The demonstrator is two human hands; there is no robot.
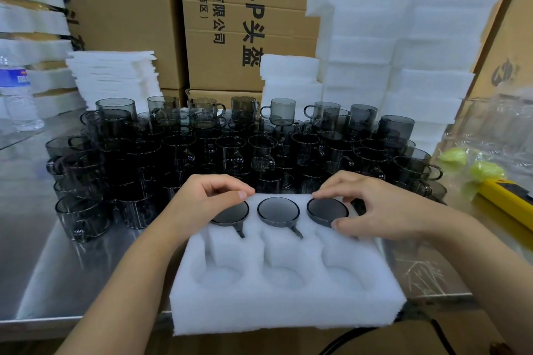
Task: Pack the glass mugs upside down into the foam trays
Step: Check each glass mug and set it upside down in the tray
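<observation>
Three glass mugs (278, 212) sit base-up in the far row of the foam tray (288, 305), which overhangs the near edge of the surface (57, 268), its long axis running left to right. The right hand (372, 207) pinches the right mug (327, 210) by its base, finger at the far rim and thumb at the near. The left hand (202, 199) lies curled over the left mug (233, 215); whether it grips, I cannot tell. The near three pockets are unfilled. The loose mugs (202, 153) stand just beyond the tray, toward the far edge, about equally near either hand.
</observation>
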